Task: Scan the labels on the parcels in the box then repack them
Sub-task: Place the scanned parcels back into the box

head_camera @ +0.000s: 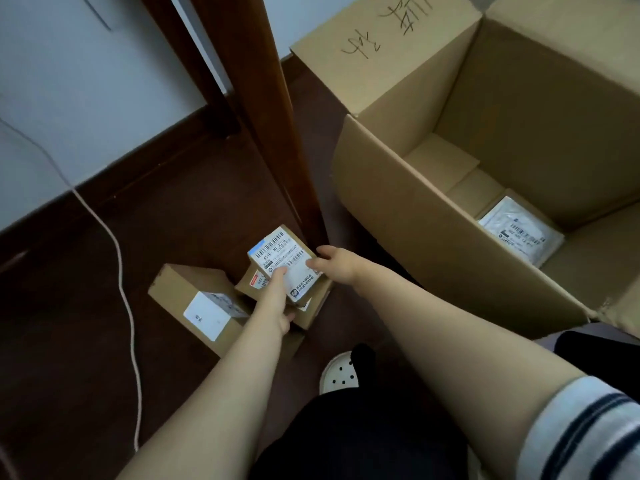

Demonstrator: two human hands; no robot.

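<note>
Left hand (277, 299) and right hand (334, 265) grip the labelled parcel (280, 258) by opposite edges, near the box (433, 237).

wooden table leg (273, 133) | white cord (121, 278) across dark floor (69, 341) | white perforated clog (337, 374)

Grey dark-striped sleeve (585, 431), black trousers (346, 441), white clog (336, 375).
</note>
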